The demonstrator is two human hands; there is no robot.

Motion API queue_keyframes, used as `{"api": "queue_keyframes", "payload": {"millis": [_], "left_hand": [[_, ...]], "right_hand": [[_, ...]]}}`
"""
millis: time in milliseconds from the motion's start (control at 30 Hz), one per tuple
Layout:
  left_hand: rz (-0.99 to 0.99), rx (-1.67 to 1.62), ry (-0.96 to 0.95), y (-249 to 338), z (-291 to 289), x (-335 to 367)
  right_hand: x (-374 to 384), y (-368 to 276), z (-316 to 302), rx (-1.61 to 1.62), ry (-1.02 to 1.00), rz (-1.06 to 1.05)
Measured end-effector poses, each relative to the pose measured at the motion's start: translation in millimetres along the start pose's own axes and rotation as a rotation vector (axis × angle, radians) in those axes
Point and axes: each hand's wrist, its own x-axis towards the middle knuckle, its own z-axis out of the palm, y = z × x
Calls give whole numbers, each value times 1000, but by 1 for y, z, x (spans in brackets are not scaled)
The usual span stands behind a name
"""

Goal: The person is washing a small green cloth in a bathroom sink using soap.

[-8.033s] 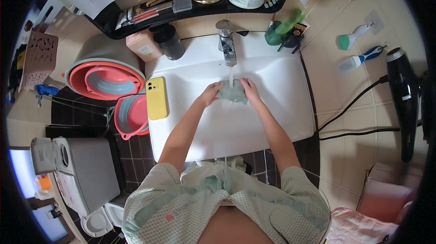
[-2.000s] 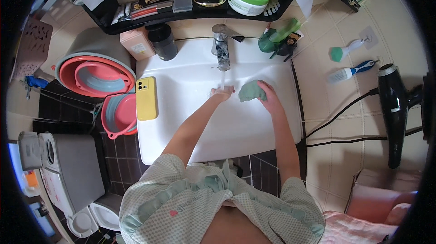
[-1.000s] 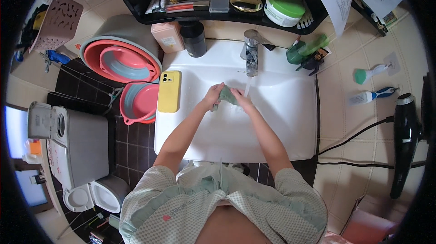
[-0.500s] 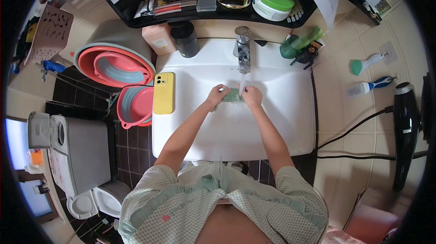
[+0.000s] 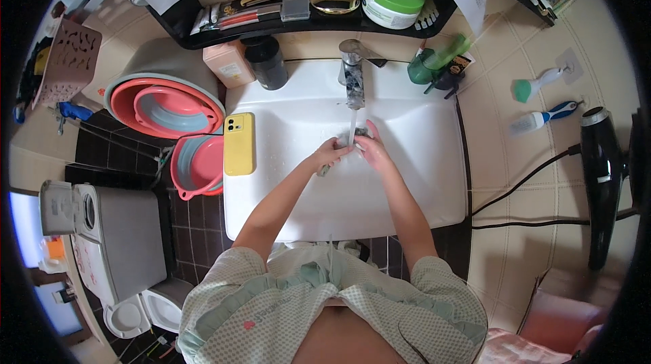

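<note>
A small wet green cloth (image 5: 324, 170) is bunched between my hands over the white sink (image 5: 352, 208). My left hand (image 5: 328, 152) is closed around it, and a corner sticks out below the fingers. On the other side, my right hand (image 5: 372, 147) grips the cloth's far part, one finger stretched upward. Water runs from the marbled-handle faucet (image 5: 354, 79) onto the cloth and fingertips. Most of the cloth is hidden by my fingers and the stream.
A yellow phone (image 5: 239, 144) lies on the sink's left rim. Behind it stand a dark jar (image 5: 266, 64) and a pink box (image 5: 229, 64). A green cup (image 5: 422, 69) stands at the back right. Overhead is a black shelf (image 5: 305, 30); a hair dryer (image 5: 600, 188) hangs right.
The cloth, earlier stretched between both hands, is now gathered into a bunch. My hands have come closer together, and the right one has turned with a finger raised. The view has shifted slightly.
</note>
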Motion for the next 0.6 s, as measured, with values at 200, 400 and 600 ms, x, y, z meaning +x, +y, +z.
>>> {"api": "queue_keyframes", "payload": {"millis": [200,400,600], "left_hand": [[2,-634,-141,-2,11,2],[-2,-806,-123,1,22,0],[293,-785,5,-44,-17,29]], "right_hand": [[-5,18,15,-214,199,-100],[1,32,0,-112,130,-174],[-2,28,-11,5,68,-96]]}}
